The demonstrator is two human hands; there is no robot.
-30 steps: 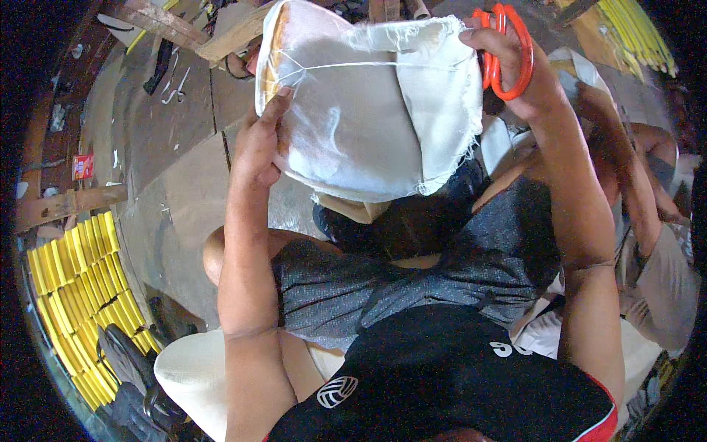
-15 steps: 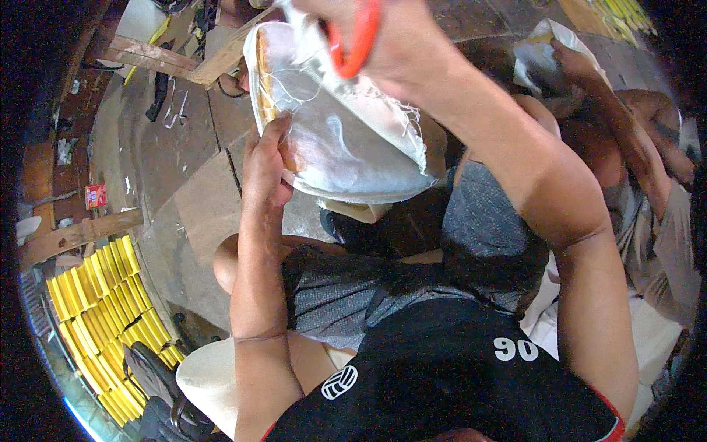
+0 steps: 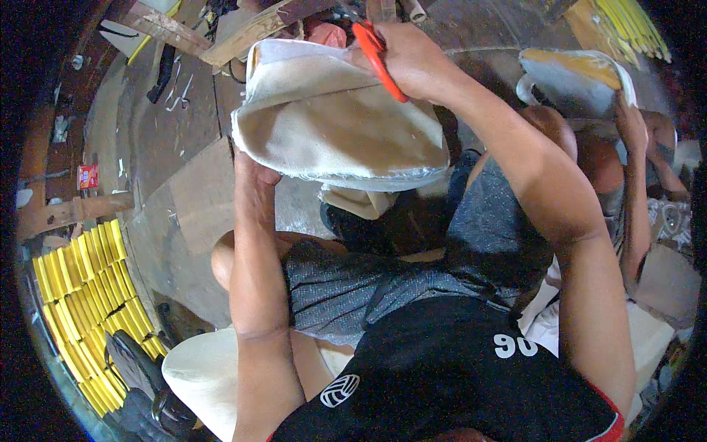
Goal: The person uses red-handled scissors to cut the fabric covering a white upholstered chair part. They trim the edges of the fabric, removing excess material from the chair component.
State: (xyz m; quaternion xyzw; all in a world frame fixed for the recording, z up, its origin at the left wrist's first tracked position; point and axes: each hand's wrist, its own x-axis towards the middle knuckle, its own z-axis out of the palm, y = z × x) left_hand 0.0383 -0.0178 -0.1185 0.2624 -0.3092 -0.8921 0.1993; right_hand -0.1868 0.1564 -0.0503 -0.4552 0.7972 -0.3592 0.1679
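Note:
In front of my knees is a rounded padded piece (image 3: 346,136), like a seat cushion, with cream cloth lying over its face and frayed threads along the near edge. My left hand (image 3: 256,177) grips its left side from below; the fingers are hidden under the cloth. At the far right edge, my right hand (image 3: 412,62) is closed around red-handled scissors (image 3: 379,60). Their handles show beside the fingers, while the blades are mostly out of sight. Whether the right fingertips also pinch the cloth cannot be made out.
To the right, another person's hand (image 3: 627,121) holds a similar padded piece (image 3: 571,77). Stacked yellow strips (image 3: 96,309) lie at the left, near dark sandals (image 3: 136,368). Wooden beams (image 3: 254,33) cross the far side. A white rounded piece (image 3: 202,376) is beside my left arm.
The cream cloth, earlier folded back in my right hand, now lies across the cushion's grey-white face. My right hand with the scissors has come lower and slightly right.

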